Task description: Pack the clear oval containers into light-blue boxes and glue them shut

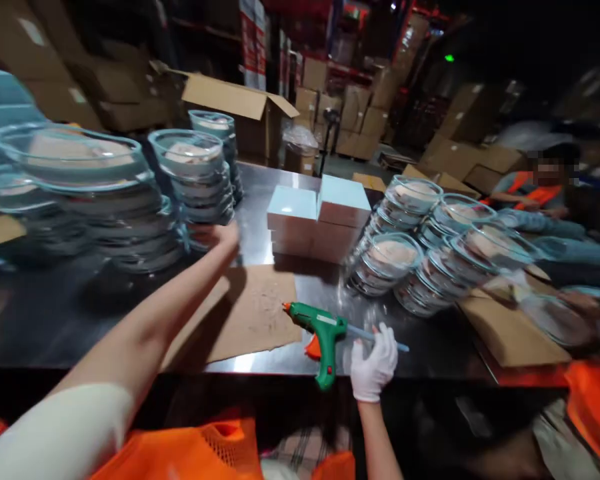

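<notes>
A green hot glue gun (325, 327) with an orange nozzle and trigger lies near the table's front edge, its nozzle toward the left. From its rear sticks a pale glue stick (403, 347). My right hand (374, 363), in a white glove with bare fingertips, is closed around this stick. My bare left hand (217, 235) reaches forward to the lower part of a stack of round glass dishes (193, 177); blur and the stack hide its fingers. Between my hands a flat piece of cardboard (260, 313) lies on the metal table.
White boxes (313, 227) are piled mid-table. More stacked glass dishes stand on the left (115, 200) and right (433, 267). An open carton (230, 97) is behind the table. A person in an orange vest (527, 190) sits at the right; another orange vest (595, 407) is nearer.
</notes>
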The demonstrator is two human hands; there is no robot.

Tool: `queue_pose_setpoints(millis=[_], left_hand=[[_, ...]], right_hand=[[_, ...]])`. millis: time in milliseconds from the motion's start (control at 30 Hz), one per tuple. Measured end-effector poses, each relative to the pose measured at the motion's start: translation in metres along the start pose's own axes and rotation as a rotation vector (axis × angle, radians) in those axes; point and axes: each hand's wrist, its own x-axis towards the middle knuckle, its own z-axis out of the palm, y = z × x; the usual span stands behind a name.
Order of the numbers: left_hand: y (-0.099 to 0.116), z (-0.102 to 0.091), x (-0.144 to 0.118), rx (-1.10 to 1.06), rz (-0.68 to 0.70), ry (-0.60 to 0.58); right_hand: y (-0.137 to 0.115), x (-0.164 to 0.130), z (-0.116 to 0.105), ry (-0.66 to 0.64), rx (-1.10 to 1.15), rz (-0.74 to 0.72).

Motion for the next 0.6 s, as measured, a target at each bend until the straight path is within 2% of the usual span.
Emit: queue_pose_setpoints(millis=[67,100,133,167,233,267,300,333,367,433,500,567,600], left_hand=[[0.003,-0.006,-0.037,-0.027,-0.067,0.103],[0.002,-0.011,-0.061,-0.051,-0.059,0.124],[-0.001,-0.018,-0.09,-0.106,0.017,0.14],[-0.005,-0.025,-0.122,-0.18,0.142,0.103],[-0.011,-0.036,-0.192,-0.306,0.379,-0.23],[-0.011,-0.039,-0.227,-0.331,0.435,-0.469],[-0.01,-0.041,-0.258,-0.415,0.477,-0.632],[-0.006,-0.04,-0.284,-0.5,0.449,-0.725],[-0.002,-0.039,-0.305,-0.566,0.385,-0.768],[0.005,-0.038,-0.329,-0.621,0.241,-0.71],[0.0,-0.046,-0.336,-0.579,0.189,-0.6],[-0.02,-0.067,-0.336,-0.519,0.199,-0.509],[-0.036,-0.081,-0.337,-0.476,0.187,-0.462]], right_hand=[[0.004,-0.002,-0.013,-0.036,0.077,0.023],[0.003,-0.004,-0.023,-0.064,0.151,0.061],[-0.002,-0.007,-0.036,-0.081,0.25,0.118],[-0.01,-0.01,-0.049,-0.083,0.378,0.2],[-0.039,-0.015,-0.075,-0.101,0.734,0.417],[-0.058,-0.016,-0.085,-0.173,0.951,0.533],[-0.077,-0.016,-0.093,-0.306,1.171,0.64],[-0.095,-0.014,-0.097,-0.484,1.365,0.728],[-0.111,-0.01,-0.1,-0.682,1.51,0.788],[-0.129,0.002,-0.101,-1.034,1.641,0.801],[-0.127,0.015,-0.103,-1.263,1.601,0.648],[-0.109,0.025,-0.111,-1.375,1.468,0.469],[-0.095,0.026,-0.117,-1.336,1.397,0.461]])
